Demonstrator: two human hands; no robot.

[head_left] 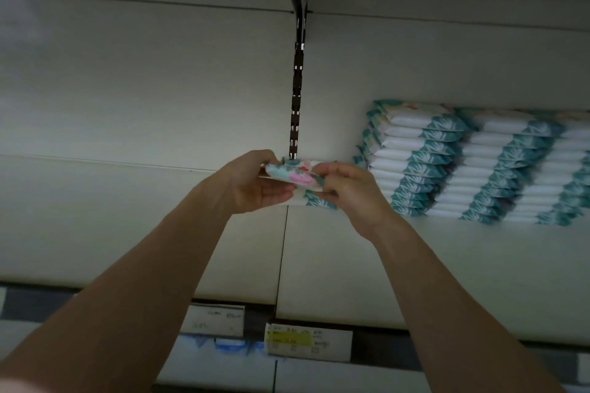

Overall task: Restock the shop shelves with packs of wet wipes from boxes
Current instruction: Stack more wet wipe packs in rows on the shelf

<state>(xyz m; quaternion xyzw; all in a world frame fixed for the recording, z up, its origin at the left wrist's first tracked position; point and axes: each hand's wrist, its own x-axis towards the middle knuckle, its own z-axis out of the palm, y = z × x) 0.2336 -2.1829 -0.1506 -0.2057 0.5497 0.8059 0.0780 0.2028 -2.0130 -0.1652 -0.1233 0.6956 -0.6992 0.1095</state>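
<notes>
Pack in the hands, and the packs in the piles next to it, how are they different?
The held pack shows a pink and teal top; the piled packs show white sides. The held pack is gripped by the left hand and right hand; the piled packs lie untouched on the shelf. Both have teal patterned ends.

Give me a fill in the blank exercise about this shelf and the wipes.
The left hand and right hand grip the held pack, a total of ___ hands.
The stacked packs stand to the ___ of the hands.
The price labels sit on the shelf edge ___ the hands.
Missing: two; right; below.
</notes>
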